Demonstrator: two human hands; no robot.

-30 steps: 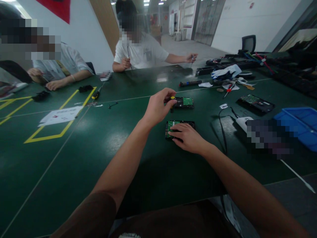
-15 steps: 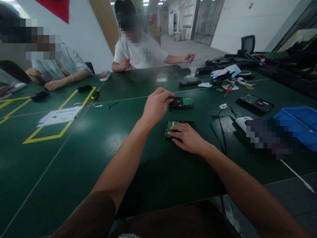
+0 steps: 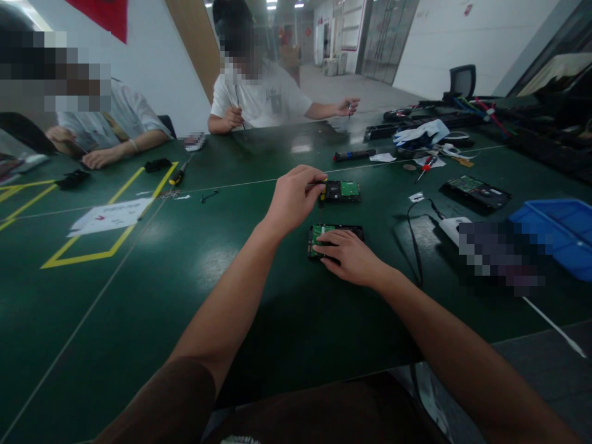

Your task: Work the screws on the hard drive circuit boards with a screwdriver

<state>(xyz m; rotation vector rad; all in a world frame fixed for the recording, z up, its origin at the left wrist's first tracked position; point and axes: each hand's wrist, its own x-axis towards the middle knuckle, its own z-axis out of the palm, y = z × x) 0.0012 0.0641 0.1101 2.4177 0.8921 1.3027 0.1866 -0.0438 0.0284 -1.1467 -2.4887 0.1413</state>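
My left hand [image 3: 296, 196] pinches a yellow-and-black screwdriver [image 3: 322, 196] between thumb and fingertips, its handle roughly upright. Where its tip ends is hard to make out. Under my right hand [image 3: 349, 256] lies a hard drive [image 3: 316, 235] with its green circuit board facing up; my fingers lie across it and hold it against the table. Just beyond, a second hard drive [image 3: 350, 190] lies board side up, partly hidden by my left fingers.
At the right are another hard drive [image 3: 478, 194], a blue bin [image 3: 555, 231], a white power strip [image 3: 456, 223] with a cable and a red screwdriver [image 3: 428, 165]. Paper [image 3: 111, 216] lies left on the green table [image 3: 185, 308]. Two people sit across from me.
The screwdriver handle in my left fingers has turned, showing more yellow where it showed black. My right hand and the hard drives stay in place.
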